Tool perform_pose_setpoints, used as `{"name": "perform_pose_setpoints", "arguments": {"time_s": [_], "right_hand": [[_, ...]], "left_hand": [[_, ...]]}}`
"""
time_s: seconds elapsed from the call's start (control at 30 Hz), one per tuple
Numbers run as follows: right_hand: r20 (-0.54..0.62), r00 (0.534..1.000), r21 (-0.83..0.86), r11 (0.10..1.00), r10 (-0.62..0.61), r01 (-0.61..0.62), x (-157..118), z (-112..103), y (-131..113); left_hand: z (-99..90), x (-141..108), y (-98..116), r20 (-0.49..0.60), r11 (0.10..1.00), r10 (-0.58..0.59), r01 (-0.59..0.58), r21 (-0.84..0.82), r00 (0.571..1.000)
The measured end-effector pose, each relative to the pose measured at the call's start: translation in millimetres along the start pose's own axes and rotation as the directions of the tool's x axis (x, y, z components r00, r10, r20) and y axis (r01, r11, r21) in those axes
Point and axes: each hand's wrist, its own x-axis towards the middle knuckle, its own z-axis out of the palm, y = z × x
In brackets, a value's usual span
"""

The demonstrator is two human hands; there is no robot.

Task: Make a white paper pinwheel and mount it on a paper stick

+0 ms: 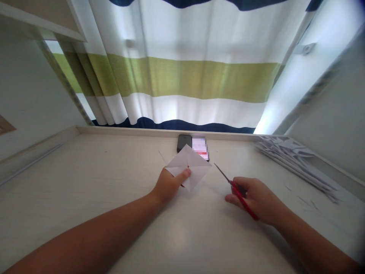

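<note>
Place: room in a home, by its look.
Light: daylight through a striped curtain (pixel 182 78) of white, green and navy.
Furniture: pale desk (pixel 114 163), raised rim, close to the curtain.
Desktop: lit phone (pixel 199 144), piled paper (pixel 296 163).

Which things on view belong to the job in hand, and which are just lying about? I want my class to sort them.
In use:
creased white paper, in the left hand
red-handled scissors, in the right hand

Apparently just lying about:
dark object, beyond the paper
lit screen, beside it
paper pile at right, though possibly spare material
</note>
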Motion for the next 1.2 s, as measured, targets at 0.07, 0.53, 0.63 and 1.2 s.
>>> {"name": "perform_pose_setpoints", "arguments": {"time_s": [0.07,0.53,0.63,1.2], "right_hand": [[0.013,1.0,0.0,1.0,-0.008,0.008,0.4,0.7,-1.2],[0.023,0.997,0.113,0.991,-0.071,0.068,0.6,1.8,1.6],[-0.009,0.998,0.119,0.991,-0.065,0.065,1.6,4.8,6.2],[-0.148,0.984,0.08,0.991,-0.095,0.108,7.6,8.1,10.4]], "left_hand": [[0.1,-0.2,0.1,-0.003,1.0,-0.003,0.003,-0.002,1.0],[0.2,-3.0,2.8,0.005,0.999,0.039,-0.039,-0.002,0.999],[-0.8,-2.2,2.5,0.017,0.999,0.039,-0.039,0.021,0.999],[3.2,0.8,-0.3,-0.076,0.995,-0.016,0.009,-0.1,0.997]]}}
